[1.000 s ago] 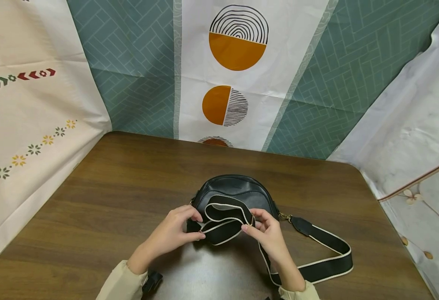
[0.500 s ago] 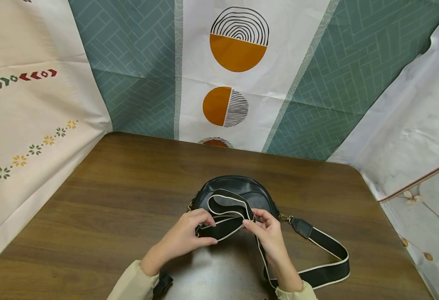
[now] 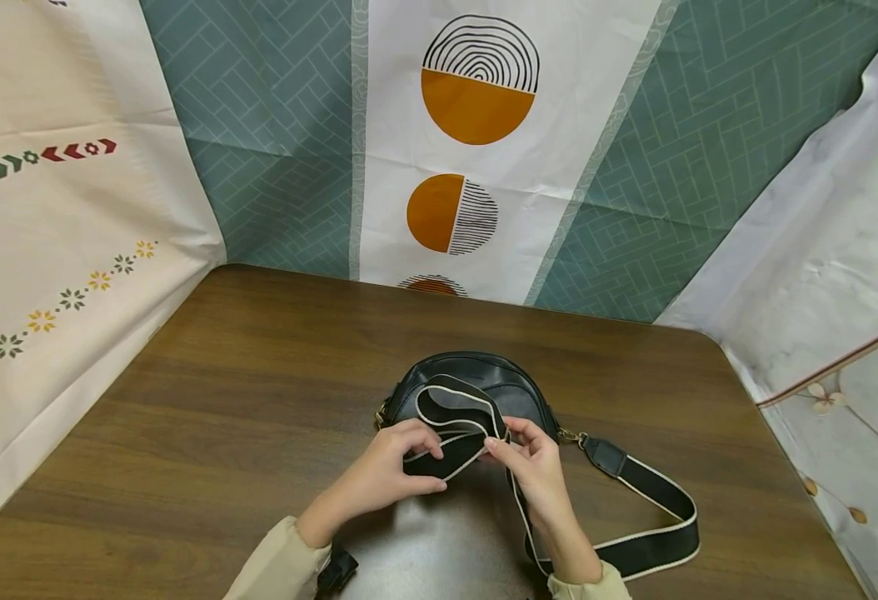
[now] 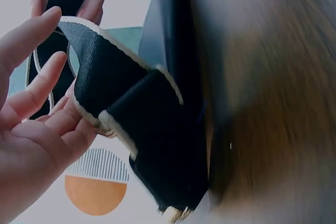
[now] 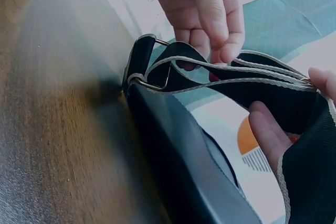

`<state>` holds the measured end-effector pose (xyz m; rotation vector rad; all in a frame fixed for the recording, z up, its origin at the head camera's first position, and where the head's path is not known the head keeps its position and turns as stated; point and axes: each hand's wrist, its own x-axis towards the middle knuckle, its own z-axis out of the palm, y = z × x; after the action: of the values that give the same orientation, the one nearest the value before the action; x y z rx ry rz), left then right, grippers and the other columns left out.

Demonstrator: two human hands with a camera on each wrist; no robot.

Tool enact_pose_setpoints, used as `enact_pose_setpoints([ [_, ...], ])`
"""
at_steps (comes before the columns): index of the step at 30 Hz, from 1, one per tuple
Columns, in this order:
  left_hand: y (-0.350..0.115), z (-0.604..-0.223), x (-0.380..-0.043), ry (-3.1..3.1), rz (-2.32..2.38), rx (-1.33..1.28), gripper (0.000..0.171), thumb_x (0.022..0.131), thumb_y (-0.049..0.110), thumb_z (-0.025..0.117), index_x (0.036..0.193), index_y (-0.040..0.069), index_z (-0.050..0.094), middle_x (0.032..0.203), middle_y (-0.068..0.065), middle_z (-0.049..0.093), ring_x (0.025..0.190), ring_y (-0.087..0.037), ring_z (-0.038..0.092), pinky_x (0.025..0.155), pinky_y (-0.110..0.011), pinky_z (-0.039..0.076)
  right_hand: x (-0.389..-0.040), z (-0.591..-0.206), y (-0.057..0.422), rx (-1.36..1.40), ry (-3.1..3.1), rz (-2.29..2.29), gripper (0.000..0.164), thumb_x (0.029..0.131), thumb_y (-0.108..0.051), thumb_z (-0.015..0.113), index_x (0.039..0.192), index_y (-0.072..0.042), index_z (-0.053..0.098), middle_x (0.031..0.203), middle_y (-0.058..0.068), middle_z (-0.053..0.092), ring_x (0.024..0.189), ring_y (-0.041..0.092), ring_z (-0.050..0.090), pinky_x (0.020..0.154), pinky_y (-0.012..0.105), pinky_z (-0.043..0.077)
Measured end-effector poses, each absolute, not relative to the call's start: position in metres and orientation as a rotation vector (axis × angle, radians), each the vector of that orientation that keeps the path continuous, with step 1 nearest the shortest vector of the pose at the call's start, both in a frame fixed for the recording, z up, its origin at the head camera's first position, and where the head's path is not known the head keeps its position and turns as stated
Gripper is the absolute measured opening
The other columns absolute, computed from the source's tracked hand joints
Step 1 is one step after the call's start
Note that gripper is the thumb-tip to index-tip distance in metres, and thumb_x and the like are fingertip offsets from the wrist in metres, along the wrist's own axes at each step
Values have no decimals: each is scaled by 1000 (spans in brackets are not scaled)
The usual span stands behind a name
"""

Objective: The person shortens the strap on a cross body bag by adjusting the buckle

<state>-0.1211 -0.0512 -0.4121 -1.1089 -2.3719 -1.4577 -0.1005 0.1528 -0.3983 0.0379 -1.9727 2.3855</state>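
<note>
A small black half-round handbag [image 3: 454, 367] stands on the wooden table. Its wide black shoulder strap [image 3: 454, 457], edged in cream, is gathered in loose folds before it. My right hand [image 3: 544, 479] pinches these folds between thumb and fingers. Left of them, my left hand [image 3: 390, 471] touches the strap, with a gap between its thumb and its bent fingers. In the left wrist view, several fingers [image 4: 65, 119] lie against the strap's edge while the thumb stands off it. A metal slider buckle [image 5: 152, 85] shows on the strap in the right wrist view.
The strap's other end runs from a brass-coloured clip [image 3: 570, 435] and curves over the table [image 3: 259, 375] at right. Patterned cloths [image 3: 281, 167] hang behind and at both sides. A dark object [image 3: 337, 571] sits by the left sleeve.
My left hand has moved right along the strap, closer to the right hand. The folded strap has shifted slightly up and right. My right hand keeps its pinch almost in place.
</note>
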Motion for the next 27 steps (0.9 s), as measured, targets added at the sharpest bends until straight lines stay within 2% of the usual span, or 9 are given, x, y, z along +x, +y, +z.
enact_pose_setpoints([
  [7, -48, -410, -120, -2417, -1676, -981, 19, 66, 11, 78, 76, 8, 62, 76, 3, 56, 70, -7, 50, 66, -23, 44, -101, -398, 152, 42, -1985, 2385, 28, 77, 12, 57, 102, 15, 46, 84, 10, 55, 67, 13, 60, 66, 34, 51],
  [13, -48, -409, -121, -2465, -1792, -1045, 7, 73, 5, 71, 75, 4, 64, 71, 4, 60, 67, -2, 49, 63, -21, 43, -102, -398, 154, 40, -2049, 2354, 30, 77, 11, 59, 103, 19, 48, 82, 11, 57, 66, 12, 59, 66, 34, 51],
  [20, -53, -406, -124, -2426, -1868, -1096, 4, 75, 1, 68, 75, -1, 64, 67, -2, 61, 62, -1, 49, 57, -21, 43, -103, -396, 159, 80, -2041, 2367, 31, 74, 15, 58, 103, 20, 49, 80, 7, 62, 68, 13, 62, 63, 27, 51],
  [27, -60, -405, -125, -2401, -1897, -1128, 4, 74, -2, 67, 74, -2, 64, 67, -5, 63, 60, -1, 51, 57, -21, 44, -101, -394, 165, 68, -2110, 2304, 38, 69, 14, 65, 103, 22, 50, 84, 9, 62, 74, 12, 62, 63, 23, 50],
])
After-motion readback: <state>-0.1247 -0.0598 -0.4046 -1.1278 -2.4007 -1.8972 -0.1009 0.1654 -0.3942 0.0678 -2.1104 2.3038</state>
